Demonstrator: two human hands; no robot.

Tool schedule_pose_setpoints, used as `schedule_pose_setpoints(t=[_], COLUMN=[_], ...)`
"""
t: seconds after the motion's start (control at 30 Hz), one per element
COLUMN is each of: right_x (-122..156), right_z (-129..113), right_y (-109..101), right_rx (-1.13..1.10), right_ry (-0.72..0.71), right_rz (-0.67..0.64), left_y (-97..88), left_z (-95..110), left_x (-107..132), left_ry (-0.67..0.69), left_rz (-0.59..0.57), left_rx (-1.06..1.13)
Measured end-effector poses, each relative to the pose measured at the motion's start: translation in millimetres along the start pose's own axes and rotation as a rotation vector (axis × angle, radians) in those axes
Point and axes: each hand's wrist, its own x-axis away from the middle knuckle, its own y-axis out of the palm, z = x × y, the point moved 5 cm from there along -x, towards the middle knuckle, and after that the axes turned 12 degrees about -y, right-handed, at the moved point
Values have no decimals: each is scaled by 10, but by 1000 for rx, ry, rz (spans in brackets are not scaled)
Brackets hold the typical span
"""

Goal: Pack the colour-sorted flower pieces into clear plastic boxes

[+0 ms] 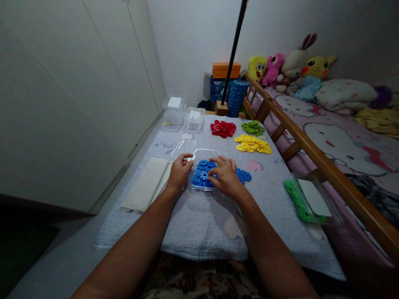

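My left hand (180, 171) holds the left side of a clear plastic container (205, 189), its thumb and fingers at the rim. Inside lie several blue flower-shaped discs (199, 176). Over the container's right side, my right hand (225, 172) has its fingers bent and apart, close above the blue discs. No disc can be made out in its grasp. Just right of that hand, more blue discs (245, 175) lie on the cloth, partly hidden by it. A clear lid (184, 148) rests behind my left hand.
Farther back lie red (223, 128), yellow (252, 144) and light green (253, 128) disc piles. Lidded clear containers (173, 109) stand at the back left. A container of green pieces (307, 201) sits right, near the wooden bed rail (299, 141). Folded beige cloth (145, 182) lies left.
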Motion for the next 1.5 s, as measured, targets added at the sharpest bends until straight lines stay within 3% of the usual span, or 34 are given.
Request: schedule_pose_setpoints(t=[0.13,0.3,0.5,0.63,0.9,1.0,1.13,1.23,1.3,1.5], right_x=[52,229,387,424,453,441,413,392,356,148], right_z=[174,584,811,791,839,855,815,719,609,195], right_y=[-106,-301,-183,-71,-83,-150,-330,-421,-397,-121], right_rx=[-36,-35,98,165,141,6,-214,-358,-428,-393], right_ry=[21,171,317,303,335,341,289,284,280,114], right_rz=[146,297,124,43,42,103,308,493,547,392], left_y=[1,3,0,-5,-21,-20,-14,-11,-11,-12], left_z=[-4,-23,0,-20,-49,-44,-40,-35,-29,-24], left_x=[-3,-13,-1,-17,-49,-43,-38,-34,-31,-28], left_ry=[-6,-13,-13,-10,17,8,6,13,16,4], left_rz=[5,-3,6,-2,0,6,6,5,5,6], left_rx=[3,3,-9,-13,-25,-14,-15,-20,-22,-21])
